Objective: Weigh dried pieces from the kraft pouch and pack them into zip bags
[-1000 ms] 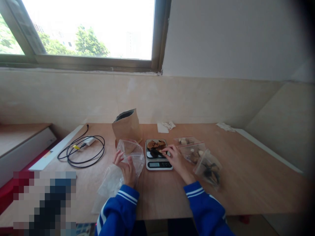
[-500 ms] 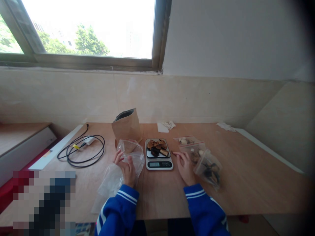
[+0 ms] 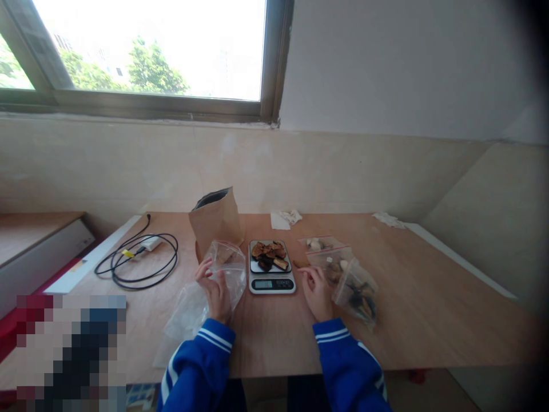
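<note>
A white kitchen scale [image 3: 273,286] stands between my hands, its display lit but unreadable. Brown dried slices [image 3: 269,256], perhaps mushroom, are heaped on its plate. Left of it, my left hand [image 3: 218,293] is open, fingers apart, over clear zip bags [image 3: 234,274] that look empty. To the scale's right, my right hand [image 3: 316,290] rests with its index finger stretched out, open. A small brown piece [image 3: 301,265] lies by its fingertips; I see no grip on it. Just beyond that hand are filled zip bags [image 3: 362,294] of dried pieces.
An open brown paper pouch [image 3: 217,220] stands behind the clear bags. Coiled black cable [image 3: 143,284] and a white adapter [image 3: 151,243] lie on the left. Crumpled tissue [image 3: 291,217] is at the back, another tissue [image 3: 388,220] farther right. A wall and window bound the table [image 3: 429,309].
The view has shifted slightly, moving everything a little left in the picture. Both hands keep nearly the same place and pose; the pieces on the scale look the same.
</note>
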A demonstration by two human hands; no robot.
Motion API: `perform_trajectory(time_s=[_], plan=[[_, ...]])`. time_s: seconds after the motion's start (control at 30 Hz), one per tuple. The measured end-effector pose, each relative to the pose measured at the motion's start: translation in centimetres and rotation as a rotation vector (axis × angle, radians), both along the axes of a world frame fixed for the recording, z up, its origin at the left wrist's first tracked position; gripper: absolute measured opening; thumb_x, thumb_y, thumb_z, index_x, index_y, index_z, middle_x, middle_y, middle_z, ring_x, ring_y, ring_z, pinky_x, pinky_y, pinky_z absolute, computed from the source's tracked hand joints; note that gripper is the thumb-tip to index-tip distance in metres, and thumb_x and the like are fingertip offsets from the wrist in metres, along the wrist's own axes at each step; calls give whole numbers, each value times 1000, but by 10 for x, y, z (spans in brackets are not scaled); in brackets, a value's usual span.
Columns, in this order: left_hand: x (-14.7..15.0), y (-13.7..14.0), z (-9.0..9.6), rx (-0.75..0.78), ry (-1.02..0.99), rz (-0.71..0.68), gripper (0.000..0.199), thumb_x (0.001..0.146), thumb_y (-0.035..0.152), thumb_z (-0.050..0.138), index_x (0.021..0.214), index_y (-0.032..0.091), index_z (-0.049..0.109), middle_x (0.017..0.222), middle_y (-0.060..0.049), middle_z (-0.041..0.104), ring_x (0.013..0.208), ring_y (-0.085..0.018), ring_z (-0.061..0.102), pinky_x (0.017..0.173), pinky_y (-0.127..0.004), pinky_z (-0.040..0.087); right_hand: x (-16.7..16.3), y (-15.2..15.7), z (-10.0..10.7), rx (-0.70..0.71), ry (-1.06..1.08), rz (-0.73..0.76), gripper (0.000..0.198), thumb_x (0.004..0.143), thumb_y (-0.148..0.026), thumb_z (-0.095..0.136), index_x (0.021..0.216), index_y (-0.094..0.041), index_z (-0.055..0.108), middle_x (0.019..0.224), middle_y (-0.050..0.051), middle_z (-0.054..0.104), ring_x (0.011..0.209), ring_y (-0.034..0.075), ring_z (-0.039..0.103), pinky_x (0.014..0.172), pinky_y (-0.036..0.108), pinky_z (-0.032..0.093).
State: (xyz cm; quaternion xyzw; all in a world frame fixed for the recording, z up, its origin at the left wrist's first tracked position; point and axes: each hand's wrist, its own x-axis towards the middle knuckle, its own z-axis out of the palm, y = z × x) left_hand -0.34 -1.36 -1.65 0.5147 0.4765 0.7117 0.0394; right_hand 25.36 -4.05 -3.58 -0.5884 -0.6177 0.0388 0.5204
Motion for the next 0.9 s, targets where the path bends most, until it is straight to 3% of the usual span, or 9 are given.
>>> perform_trajectory(time_s=[0.47,0.63,0.9], plan=[[-2,1,-4,-48,16,-92,34,88,46,48,111,20,49,112,-9,56,99,-20,54,81,-34,42,1,1,-3,-25,8,-3,27,90,-28,39,91,-19,64,88,7,57,82,21,56,75,35,47],[-2,-2,-1,-105,32,-88,36,87,45,50,112,19,51,107,-8,55,85,-17,52,77,-32,44,1,1,-3,-26,11,-8,27,90,-29,39,91,-19,64,89,7,57,81,20,56,74,34,47],[-3,-5,4,-149,105,-57,32,90,40,47,112,19,54,109,-9,59,82,-17,53,74,-32,44,1,1,-3,-26,14,9,28,90,-29,39,90,-18,64,86,7,59,78,19,56,72,32,46]])
